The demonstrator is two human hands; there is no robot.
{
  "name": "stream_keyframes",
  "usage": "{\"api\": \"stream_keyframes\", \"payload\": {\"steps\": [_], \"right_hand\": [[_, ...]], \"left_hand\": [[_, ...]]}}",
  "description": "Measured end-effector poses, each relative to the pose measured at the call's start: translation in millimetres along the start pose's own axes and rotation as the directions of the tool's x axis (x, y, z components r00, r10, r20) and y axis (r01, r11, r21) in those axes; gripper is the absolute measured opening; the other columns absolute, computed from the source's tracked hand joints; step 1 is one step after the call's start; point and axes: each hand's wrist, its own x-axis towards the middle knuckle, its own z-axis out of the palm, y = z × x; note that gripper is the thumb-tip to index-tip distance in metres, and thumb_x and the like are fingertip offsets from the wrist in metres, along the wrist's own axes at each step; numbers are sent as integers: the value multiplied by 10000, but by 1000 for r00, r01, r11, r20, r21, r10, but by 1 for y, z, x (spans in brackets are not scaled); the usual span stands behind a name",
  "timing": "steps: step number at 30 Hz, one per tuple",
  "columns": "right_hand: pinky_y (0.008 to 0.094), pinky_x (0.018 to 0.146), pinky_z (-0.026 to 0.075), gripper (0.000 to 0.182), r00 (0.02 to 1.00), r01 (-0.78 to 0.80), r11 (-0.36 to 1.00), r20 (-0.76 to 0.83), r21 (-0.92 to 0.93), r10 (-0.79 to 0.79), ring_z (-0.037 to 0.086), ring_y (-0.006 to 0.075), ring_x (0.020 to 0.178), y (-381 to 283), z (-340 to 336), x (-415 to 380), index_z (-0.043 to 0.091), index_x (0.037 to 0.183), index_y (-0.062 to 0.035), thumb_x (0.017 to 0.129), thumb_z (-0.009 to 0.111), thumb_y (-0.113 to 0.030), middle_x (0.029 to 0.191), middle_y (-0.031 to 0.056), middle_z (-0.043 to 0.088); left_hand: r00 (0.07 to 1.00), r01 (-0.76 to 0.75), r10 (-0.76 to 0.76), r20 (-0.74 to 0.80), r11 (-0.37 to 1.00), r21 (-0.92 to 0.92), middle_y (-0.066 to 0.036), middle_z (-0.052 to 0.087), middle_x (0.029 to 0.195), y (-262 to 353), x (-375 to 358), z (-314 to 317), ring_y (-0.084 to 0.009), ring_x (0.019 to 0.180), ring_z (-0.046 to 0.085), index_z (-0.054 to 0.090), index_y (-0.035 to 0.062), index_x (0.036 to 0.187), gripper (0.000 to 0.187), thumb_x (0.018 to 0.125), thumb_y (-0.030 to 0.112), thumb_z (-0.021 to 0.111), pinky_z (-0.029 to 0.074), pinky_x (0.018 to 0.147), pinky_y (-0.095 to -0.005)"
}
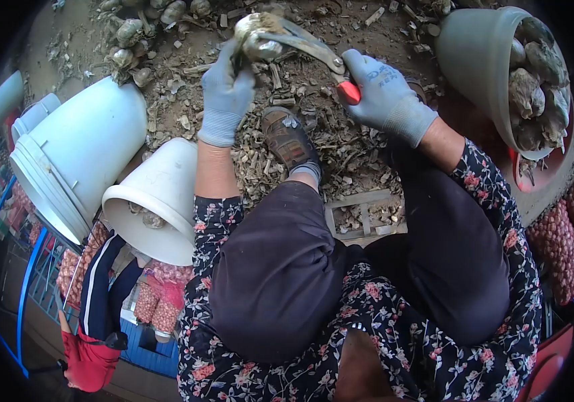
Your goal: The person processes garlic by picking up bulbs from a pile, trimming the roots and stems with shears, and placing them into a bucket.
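My left hand (226, 94), in a grey knitted glove, is closed around a garlic bulb (260, 48) at the top middle. In my gloved right hand (385, 90) is a pair of pruning shears (320, 50) with red handles. Their blades reach left across to the bulb and overlap it in this view. Part of the handles is hidden inside my right fist. Beneath both hands, cut stalks and dry skins (253, 167) cover the dirt around my sandaled foot (291, 137).
On the right a tilted bucket (474, 57) holds several garlic bulbs (527, 90). A white bucket (166, 167) with bulbs inside and larger stacked buckets (86, 141) lie at left. More garlic (129, 33) is heaped at upper left. A person in red (92, 362) stands beyond, near filled net bags (159, 308).
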Motion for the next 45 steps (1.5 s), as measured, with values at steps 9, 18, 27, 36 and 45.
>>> {"api": "stream_keyframes", "payload": {"steps": [9, 18, 27, 36, 45], "right_hand": [[435, 795, 479, 381, 986, 129, 985, -95, -119, -140, 597, 355, 925, 12, -6, -10, 450, 1067, -44, 776, 624, -217, 938, 184, 595], [448, 791, 475, 393, 978, 144, 980, -132, -141, -162, 601, 350, 912, 7, -5, -12, 450, 1049, -42, 769, 638, -243, 929, 184, 593], [436, 801, 490, 419, 997, 61, 991, 63, -120, -54, 624, 347, 929, -14, -3, -7, 429, 1055, -10, 788, 620, -270, 933, 208, 617], [489, 765, 471, 294, 992, -91, 993, 94, 71, 84, 611, 423, 857, 17, 18, -10, 466, 946, 6, 804, 590, -220, 851, 268, 618], [497, 798, 448, 365, 975, -198, 963, 134, 182, 175, 579, 455, 919, 36, 21, -16, 463, 1000, 0, 828, 569, -304, 894, 297, 606]], "left_hand": [[1000, -11, 12, -13, 995, 99, -171, 579, 1157, 42, -11, -36, -193, 899, 645, 470, 7, 1264, 674, 697, 213, 770, 528, 723, -288], [996, -37, 62, 62, 941, -338, -45, 633, 986, 41, -4, 14, -102, 864, 605, 533, 1, 1143, 513, 680, 28, 751, 509, 750, -232], [863, -284, 402, -306, 887, 365, -168, 642, 919, 56, -13, 31, -267, 816, 676, 463, 3, 1121, 656, 596, 179, 814, 541, 679, -334], [990, -139, 133, -41, 966, -217, -115, 618, 1046, 46, -21, 26, -165, 930, 630, 499, -3, 1182, 555, 685, 35, 742, 524, 822, -268], [706, 86, 461, -538, 698, 711, -129, 571, 1138, 59, -156, -91, -174, 952, 590, 462, -62, 1183, 466, 802, 81, 688, 503, 824, -294]]}}
